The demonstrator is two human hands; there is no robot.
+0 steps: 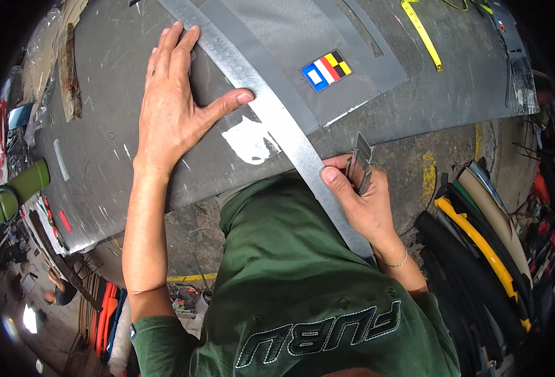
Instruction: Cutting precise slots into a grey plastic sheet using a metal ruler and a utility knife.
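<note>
A long metal straightedge (277, 116) runs diagonally across the dark worktable (111, 125) and past its near edge toward my body. Beside it lies a grey fabric panel (252, 38) with a stitched border and a small multicoloured patch (326, 71). My left hand (174, 94) lies flat with fingers spread. Its thumb tip and fingertips meet the straightedge's left side. In my right hand (365, 201) is a utility knife (360, 164), its blade end pointing away from me. That hand's thumb also rests on the straightedge, beyond the table edge.
A yellow tape measure (423, 34) lies at the far right of the table. A white patch (250, 139) marks the tabletop between my hands. Brown sticks (70, 75) and a green bottle (23, 188) are at the left. Fabric rolls (478, 245) stand at the right.
</note>
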